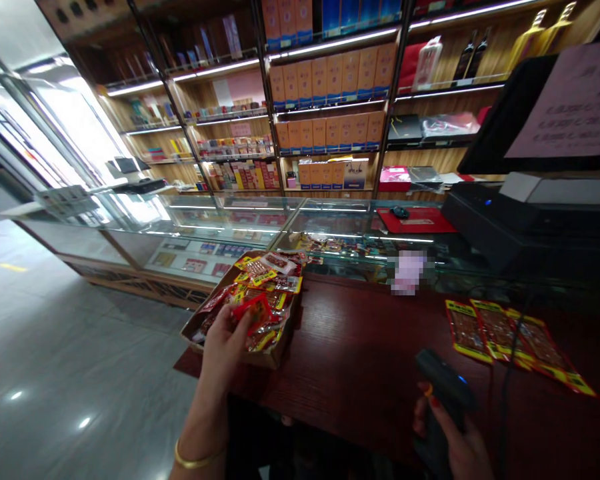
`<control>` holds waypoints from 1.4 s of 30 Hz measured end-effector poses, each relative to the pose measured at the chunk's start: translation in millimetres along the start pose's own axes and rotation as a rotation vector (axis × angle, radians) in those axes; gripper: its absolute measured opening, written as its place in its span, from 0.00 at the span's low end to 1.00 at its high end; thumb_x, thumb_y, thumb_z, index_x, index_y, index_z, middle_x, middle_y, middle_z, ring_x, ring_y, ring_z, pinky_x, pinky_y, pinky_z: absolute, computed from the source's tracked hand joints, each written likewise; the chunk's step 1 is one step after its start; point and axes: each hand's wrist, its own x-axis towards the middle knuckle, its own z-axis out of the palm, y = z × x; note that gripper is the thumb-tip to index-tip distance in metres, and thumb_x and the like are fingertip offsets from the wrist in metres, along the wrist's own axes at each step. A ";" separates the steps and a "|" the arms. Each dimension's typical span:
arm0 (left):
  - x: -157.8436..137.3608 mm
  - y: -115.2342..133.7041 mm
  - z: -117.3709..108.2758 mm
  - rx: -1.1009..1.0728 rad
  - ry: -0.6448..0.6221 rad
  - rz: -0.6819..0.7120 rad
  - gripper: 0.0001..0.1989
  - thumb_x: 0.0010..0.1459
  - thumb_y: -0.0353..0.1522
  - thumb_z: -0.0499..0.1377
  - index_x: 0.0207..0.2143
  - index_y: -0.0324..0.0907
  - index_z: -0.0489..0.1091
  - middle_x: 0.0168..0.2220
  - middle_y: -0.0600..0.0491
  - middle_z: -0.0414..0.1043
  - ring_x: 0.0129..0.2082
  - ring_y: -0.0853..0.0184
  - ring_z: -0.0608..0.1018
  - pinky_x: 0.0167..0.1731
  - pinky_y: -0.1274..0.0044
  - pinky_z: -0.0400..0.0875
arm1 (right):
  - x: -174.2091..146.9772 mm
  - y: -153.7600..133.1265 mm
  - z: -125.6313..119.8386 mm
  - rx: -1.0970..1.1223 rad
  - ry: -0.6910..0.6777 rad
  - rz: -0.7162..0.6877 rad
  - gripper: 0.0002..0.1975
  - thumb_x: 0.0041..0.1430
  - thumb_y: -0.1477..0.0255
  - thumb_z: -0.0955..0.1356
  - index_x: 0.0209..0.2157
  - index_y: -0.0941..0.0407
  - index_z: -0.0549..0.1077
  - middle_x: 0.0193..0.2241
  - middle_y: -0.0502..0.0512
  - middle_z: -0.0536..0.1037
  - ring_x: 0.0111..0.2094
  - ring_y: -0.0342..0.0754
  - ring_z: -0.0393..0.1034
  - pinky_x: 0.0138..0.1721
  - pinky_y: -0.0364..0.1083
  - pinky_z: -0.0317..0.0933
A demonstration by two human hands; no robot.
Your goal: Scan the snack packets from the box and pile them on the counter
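My left hand (226, 340) is stretched forward from the lower frame, wrist up, a gold bangle (196, 460) on the forearm. Fingers pinched on a red snack packet (256, 313), thumb side towards me, lifting it just above the heap. Heap sits in an open cardboard box (270, 359) at the left edge of the dark wooden counter (360, 360); the box is full of red and yellow packets.

My right hand (455, 440) is low at the bottom right, closed round the grip of a black barcode scanner (443, 393). Scanner head tilted up and to the left, a small blue light on its side. Its cable runs away to the right across the counter.

Three flat packets (505, 333), yellow-edged, lie side by side on the counter to the right of the scanner, well apart from the box. Beyond them, a black till unit (490, 220) with a screen. Glass display cases (220, 233) behind the counter, shelves of boxed goods (330, 80) on the wall.
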 end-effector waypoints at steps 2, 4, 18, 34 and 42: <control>-8.4 10.5 16.7 -0.264 -0.011 -0.068 0.25 0.52 0.50 0.69 0.43 0.43 0.71 0.32 0.54 0.80 0.29 0.64 0.81 0.32 0.74 0.77 | -1.0 0.2 2.4 -0.015 -0.007 -0.022 0.31 0.39 0.50 0.83 0.39 0.55 0.79 0.21 0.47 0.82 0.20 0.45 0.74 0.21 0.41 0.70; -17.5 12.9 42.4 -0.415 -0.112 -0.141 0.25 0.51 0.49 0.70 0.42 0.42 0.71 0.32 0.54 0.80 0.29 0.65 0.81 0.32 0.74 0.77 | 0.2 2.8 3.3 0.004 -0.008 -0.046 0.30 0.40 0.51 0.83 0.40 0.55 0.79 0.22 0.47 0.82 0.20 0.45 0.74 0.22 0.41 0.70; -42.3 -45.5 137.7 -0.536 -0.426 -0.312 0.17 0.51 0.41 0.70 0.37 0.40 0.73 0.33 0.53 0.78 0.34 0.64 0.81 0.39 0.71 0.79 | -28.1 6.1 7.7 -0.820 -0.255 -0.257 0.24 0.58 0.46 0.70 0.30 0.54 0.81 0.21 0.56 0.83 0.24 0.56 0.80 0.30 0.48 0.70; -44.2 -46.0 137.7 -0.464 -0.426 -0.289 0.12 0.52 0.37 0.66 0.36 0.41 0.73 0.30 0.55 0.75 0.28 0.68 0.76 0.31 0.78 0.70 | -34.9 -0.3 26.0 -0.865 -0.260 -0.269 0.17 0.58 0.54 0.69 0.30 0.53 0.81 0.15 0.53 0.79 0.18 0.56 0.76 0.23 0.48 0.63; -44.9 -38.3 148.7 -0.512 -0.420 -0.305 0.17 0.51 0.40 0.69 0.40 0.41 0.73 0.35 0.52 0.80 0.34 0.65 0.81 0.37 0.75 0.76 | -32.9 -7.4 24.3 -0.732 -0.227 -0.252 0.15 0.55 0.54 0.73 0.28 0.52 0.81 0.15 0.51 0.79 0.18 0.53 0.74 0.23 0.47 0.63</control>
